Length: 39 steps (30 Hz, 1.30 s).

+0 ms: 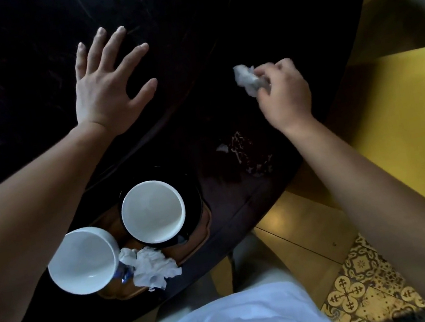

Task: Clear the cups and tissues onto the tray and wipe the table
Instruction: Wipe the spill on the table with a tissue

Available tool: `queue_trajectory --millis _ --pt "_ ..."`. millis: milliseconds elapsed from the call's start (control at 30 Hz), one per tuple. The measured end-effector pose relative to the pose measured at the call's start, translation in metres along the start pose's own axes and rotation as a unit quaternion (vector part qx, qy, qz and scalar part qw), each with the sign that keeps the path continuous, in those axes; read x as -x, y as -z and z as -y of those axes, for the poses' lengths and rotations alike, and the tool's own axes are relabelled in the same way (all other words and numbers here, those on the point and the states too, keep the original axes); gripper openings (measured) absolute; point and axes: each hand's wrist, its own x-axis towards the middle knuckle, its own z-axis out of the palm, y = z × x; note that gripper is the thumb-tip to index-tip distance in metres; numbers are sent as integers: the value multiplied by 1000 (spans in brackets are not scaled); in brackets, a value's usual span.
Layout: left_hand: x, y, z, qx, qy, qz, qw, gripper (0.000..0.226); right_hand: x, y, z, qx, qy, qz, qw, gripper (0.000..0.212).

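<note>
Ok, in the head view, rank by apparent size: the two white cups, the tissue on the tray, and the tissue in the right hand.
1. Two white cups, and: alike, so unranked; the nearer one may only seem bigger.
2. Tissue on the tray.
3. Tissue in the right hand, partly hidden by fingers.

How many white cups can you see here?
2: one cup stands on a dark saucer on the tray; another cup sits beside it, nearer the left arm. None seems hidden.
</note>
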Motion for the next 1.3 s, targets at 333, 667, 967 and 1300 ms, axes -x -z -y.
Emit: queue_trajectory --millis 333,667,967,1300 --pt "-2 0 1 2 -3 -7 1000 59 77 -4 -10 -51 94 102 989 26" --pt "-1 -3 2 1 -3 -9 1000 58 89 19 -75 -35 -78 31 996 30" --pt "-1 -4 3 1 -3 -9 1000 58 156 -24 -8 -112 -62 76 989 19" --pt "-1 -4 4 3 -6 -7 1000 59 118 7 -62 -95 -134 -10 986 27"
